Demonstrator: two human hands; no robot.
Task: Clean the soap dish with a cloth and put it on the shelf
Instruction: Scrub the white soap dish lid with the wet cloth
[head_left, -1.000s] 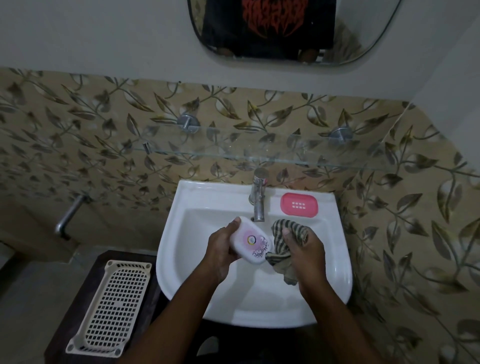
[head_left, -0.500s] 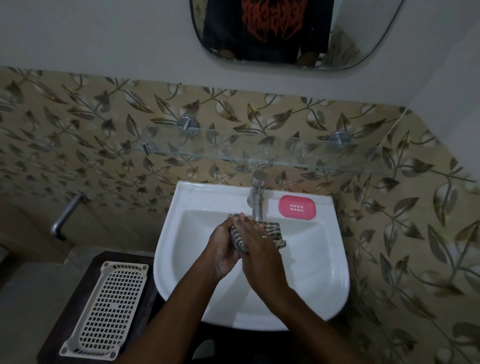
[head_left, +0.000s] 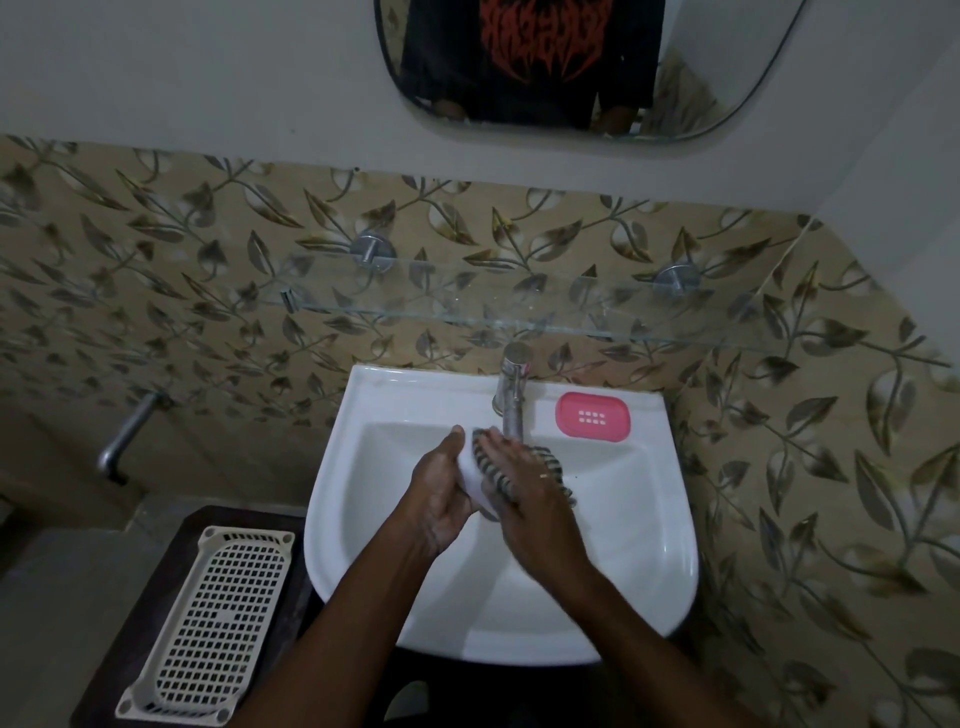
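Note:
Over the white sink (head_left: 644, 525), my left hand (head_left: 441, 493) grips the white soap dish part (head_left: 474, 480), mostly hidden between my hands. My right hand (head_left: 530, 499) presses a dark striped cloth (head_left: 550, 465) flat against it. The pink soap dish tray (head_left: 593, 417) lies on the sink's back right rim, beside the tap (head_left: 511, 397). The glass shelf (head_left: 519, 306) runs along the tiled wall above the sink, with nothing on it.
A cream perforated plastic basket (head_left: 213, 629) sits on a dark stand left of the sink. A metal pipe (head_left: 124, 436) sticks out of the left wall. A mirror (head_left: 571, 62) hangs above the shelf.
My right hand moved left with the cloth and now covers the white dish part, which was plainly visible a second ago. Both hands shifted slightly up toward the tap.

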